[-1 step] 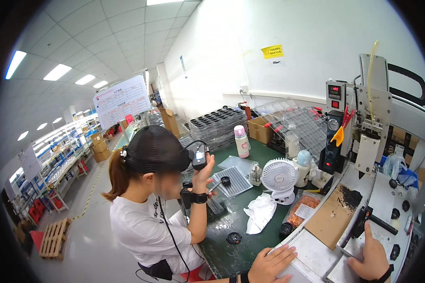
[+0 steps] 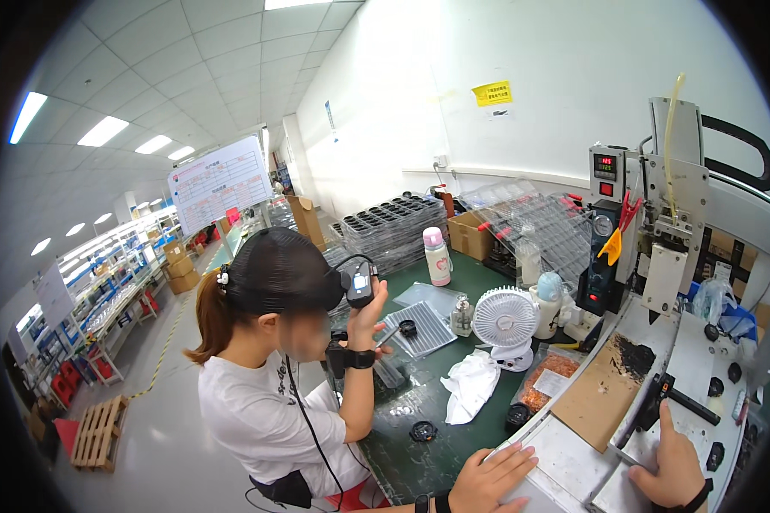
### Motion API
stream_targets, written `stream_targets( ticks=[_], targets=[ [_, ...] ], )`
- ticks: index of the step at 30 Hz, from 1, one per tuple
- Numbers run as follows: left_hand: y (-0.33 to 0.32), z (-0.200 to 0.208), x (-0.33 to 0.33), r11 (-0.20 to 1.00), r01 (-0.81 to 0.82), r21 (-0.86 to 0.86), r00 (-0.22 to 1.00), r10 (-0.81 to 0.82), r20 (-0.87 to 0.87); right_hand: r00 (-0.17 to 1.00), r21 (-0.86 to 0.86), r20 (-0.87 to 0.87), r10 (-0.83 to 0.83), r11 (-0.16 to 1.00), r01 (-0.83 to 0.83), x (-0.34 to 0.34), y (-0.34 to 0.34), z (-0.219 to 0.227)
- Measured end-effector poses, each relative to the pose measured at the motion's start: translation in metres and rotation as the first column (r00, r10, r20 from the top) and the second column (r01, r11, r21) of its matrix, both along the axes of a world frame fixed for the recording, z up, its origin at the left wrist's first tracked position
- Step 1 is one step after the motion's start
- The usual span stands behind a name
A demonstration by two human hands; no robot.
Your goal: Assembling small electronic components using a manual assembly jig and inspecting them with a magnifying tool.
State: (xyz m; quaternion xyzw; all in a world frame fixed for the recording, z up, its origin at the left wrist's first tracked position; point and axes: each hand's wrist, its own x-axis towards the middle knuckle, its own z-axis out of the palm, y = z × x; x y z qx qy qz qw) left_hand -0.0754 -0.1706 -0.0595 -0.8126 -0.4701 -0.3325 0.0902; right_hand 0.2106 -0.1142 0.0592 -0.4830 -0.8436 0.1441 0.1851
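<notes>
The right hand's (image 2: 672,466) extended index finger meets a black T-shaped fixture (image 2: 649,410) on the white metal machine bed (image 2: 571,446), apparently steadying it, thumb apart. The left hand (image 2: 490,480), fingers loosely spread, lies empty at the bed's edge, probably for support. Both hands look unchanged; the grey box-shaped controller (image 2: 607,168) now also shows green digits.

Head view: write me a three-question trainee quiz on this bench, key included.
1. True or false: the left hand grips the white cloth.
2. Which is the index finger of the right hand nearest? (a) pink-capped bottle (b) black clamp-like part (c) white fan
3. Fill in: the heap of loose bits on the brown cardboard is mostly ____.

Key: 1. False; it lies open on the white machine base. 2. b. 3. Black.
</notes>
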Motion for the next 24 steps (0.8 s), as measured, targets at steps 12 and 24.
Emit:
stream_targets(
  ticks=[12, 24],
  targets=[
    [0.0, 0.0, 0.001, 1.0, -0.011, -0.004, 1.0, 0.011, 0.01, 0.998, -0.007, -0.015, -0.056, 0.998, 0.056, 0.002, 0.005, -0.008],
    [-0.001, 0.002, 0.002, 1.0, -0.001, 0.001, 1.0, 0.001, 0.011, 0.995, -0.034, 0.081, -0.056, 0.998, 0.059, 0.012, 0.008, -0.013]
  ],
)
